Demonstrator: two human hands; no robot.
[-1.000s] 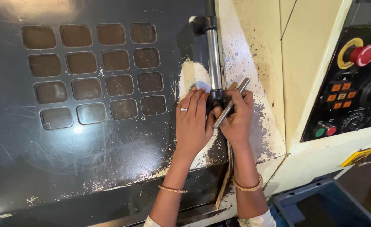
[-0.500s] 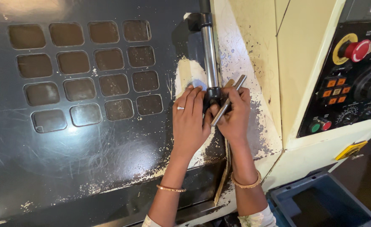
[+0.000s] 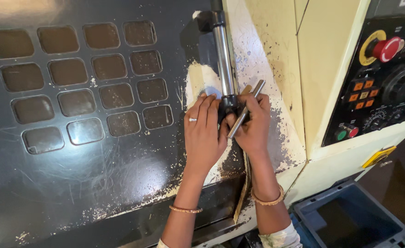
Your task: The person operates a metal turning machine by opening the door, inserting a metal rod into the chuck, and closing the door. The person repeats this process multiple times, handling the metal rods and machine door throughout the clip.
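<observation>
A dark, scratched machine door (image 3: 96, 183) fills most of the view, its upper left part set with rows of small, grimy window panes (image 3: 80, 85). Worn cream paint flakes along the door's right edge, where it meets the cream machine housing (image 3: 322, 73). At the far right sits a black control panel (image 3: 386, 87) with a red emergency stop button (image 3: 388, 48), orange keys, and a green and a red push button near its lower edge. A blue bin (image 3: 349, 220) stands below the housing, in the lower right corner.

A vertical steel door handle (image 3: 223, 59) runs down the door's right edge to a black lower mount (image 3: 229, 103). Both of the person's hands meet at that mount. The left hand (image 3: 204, 133), a ring on one finger, lies against the door just left of the mount, fingers pointing up and loosely curled, fingertips touching it; it grips nothing that can be made out. The right hand (image 3: 253, 128) is clenched around a slim metal rod (image 3: 246, 108), which slants from the mount up to the right, its top end poking out above the fingers, just right of the handle. Gold bangles (image 3: 269, 200) circle both wrists.
</observation>
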